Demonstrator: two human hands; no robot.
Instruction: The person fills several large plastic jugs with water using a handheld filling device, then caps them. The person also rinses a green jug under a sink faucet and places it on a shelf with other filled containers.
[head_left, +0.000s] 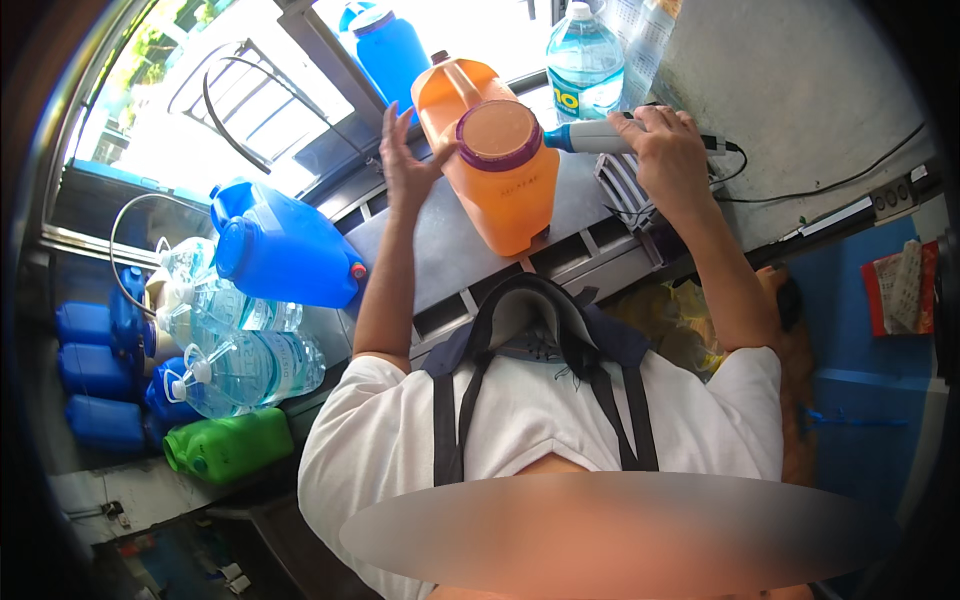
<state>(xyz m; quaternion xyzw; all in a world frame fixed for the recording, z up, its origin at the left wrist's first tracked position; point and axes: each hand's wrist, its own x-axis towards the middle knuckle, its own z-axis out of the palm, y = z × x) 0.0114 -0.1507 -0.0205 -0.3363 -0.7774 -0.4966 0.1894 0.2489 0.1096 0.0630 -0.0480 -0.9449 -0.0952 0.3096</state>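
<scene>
In front of me an orange plastic jerrycan (510, 206) stands on the metal counter (442, 262), with a wide round lid (499, 135) ringed in purple. My left hand (411, 161) is raised at the jerrycan's left side, fingers spread and thumb near the lid's rim; whether the thumb touches it I cannot tell. My right hand (664, 139) grips a corded grey handheld device (604, 137) from above. Its blue tip points left at the purple ring, close to it or against it. A full clear water bottle (585, 67) stands just behind the device.
Blue jerrycans (289, 251) (394, 56) stand to the left and behind. Several large water bottles (262, 367) and a green jerrycan (232, 444) are at lower left. The device's black cord (825, 196) runs right along the wall toward a socket strip (889, 199). A window lies ahead.
</scene>
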